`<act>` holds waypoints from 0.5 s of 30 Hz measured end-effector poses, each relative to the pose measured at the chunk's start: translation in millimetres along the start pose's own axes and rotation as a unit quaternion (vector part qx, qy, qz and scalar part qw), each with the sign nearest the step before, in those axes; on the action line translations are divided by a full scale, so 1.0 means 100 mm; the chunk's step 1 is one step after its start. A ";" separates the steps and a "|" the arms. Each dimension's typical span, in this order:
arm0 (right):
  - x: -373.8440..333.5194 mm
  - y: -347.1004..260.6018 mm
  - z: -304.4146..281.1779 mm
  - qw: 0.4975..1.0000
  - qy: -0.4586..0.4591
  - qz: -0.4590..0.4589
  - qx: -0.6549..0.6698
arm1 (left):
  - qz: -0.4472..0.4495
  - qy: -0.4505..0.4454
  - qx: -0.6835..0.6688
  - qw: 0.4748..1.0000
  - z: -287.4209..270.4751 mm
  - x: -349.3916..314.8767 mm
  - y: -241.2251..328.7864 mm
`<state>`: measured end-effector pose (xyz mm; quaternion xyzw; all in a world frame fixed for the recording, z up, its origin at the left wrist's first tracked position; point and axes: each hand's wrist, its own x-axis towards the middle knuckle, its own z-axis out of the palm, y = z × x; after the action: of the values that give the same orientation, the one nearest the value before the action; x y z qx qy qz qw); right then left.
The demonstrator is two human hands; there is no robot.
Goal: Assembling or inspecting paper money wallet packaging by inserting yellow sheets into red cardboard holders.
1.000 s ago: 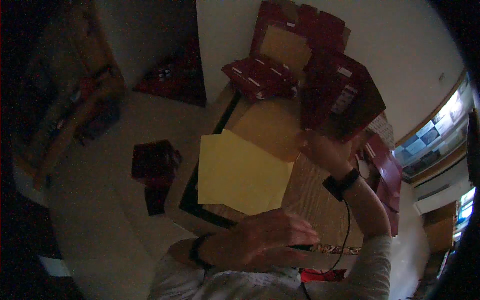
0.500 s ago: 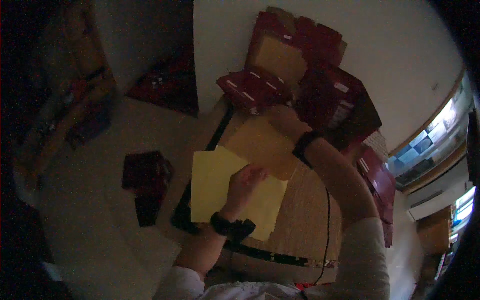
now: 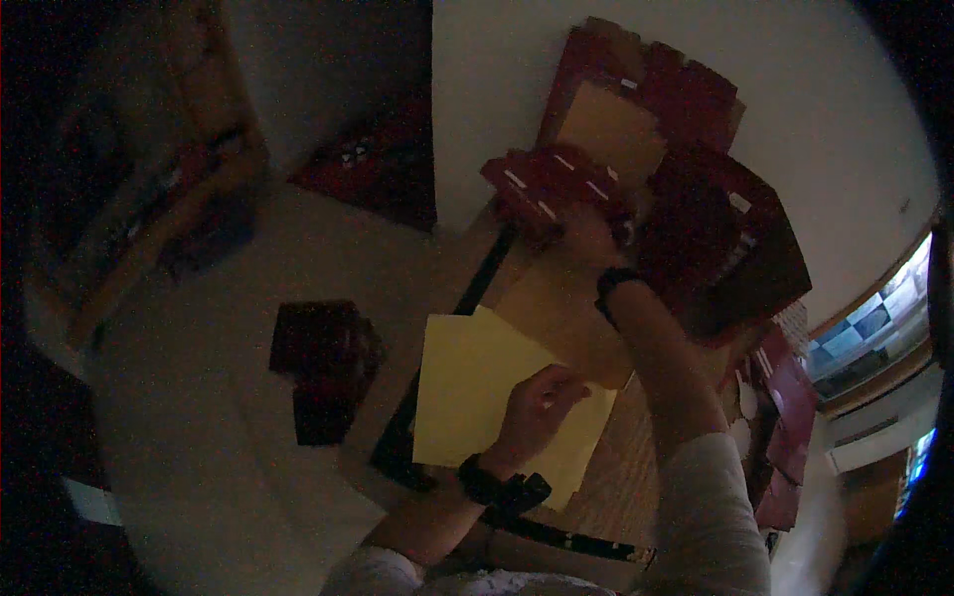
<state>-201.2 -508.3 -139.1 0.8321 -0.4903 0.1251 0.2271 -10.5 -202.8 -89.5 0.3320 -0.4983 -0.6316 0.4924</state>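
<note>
Dimly, I made out the left hand [image 3: 537, 412] over the yellow sheet [image 3: 462, 397], its fingers loosely curled, partly open, with nothing visible in them. The right hand [image 3: 593, 243] was at the maroon stack [image 3: 552, 184] toward the counter's [image 3: 621, 477] far end; shadow hid its fingers, so I could not tell whether they gripped anything. The yellow sheet partly overlapped a tan sheet [image 3: 561, 313]; a dragging left wrist, I judged, could skew both, and a hasty right-hand pull could topple the stack. Whether the left hand touched paper was unclear.
</note>
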 end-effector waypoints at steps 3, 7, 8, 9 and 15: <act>0.21 -0.80 -0.35 0.992 -0.047 0.006 0.120 | -0.024 0.046 0.030 0.998 -0.25 -0.14 0.01; 0.26 -0.76 -0.60 0.990 0.023 0.013 0.138 | 0.001 0.026 0.082 0.996 -0.35 -0.02 0.01; 0.26 -0.81 -0.70 0.992 0.027 0.038 0.121 | 0.000 0.029 0.081 0.996 -0.37 -0.02 0.01; 0.27 -0.85 -0.81 0.992 0.030 0.063 0.105 | -0.002 0.036 0.098 0.994 -0.39 -0.01 0.01; 0.17 -0.94 -2.14 0.961 0.215 -0.016 0.174 | 0.116 0.092 0.048 0.988 -0.28 0.09 -0.09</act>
<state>-108.0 -375.1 29.2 0.8202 -0.3872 0.3807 0.1802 9.4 -219.7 -105.0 0.3522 -0.5154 -0.5125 0.5896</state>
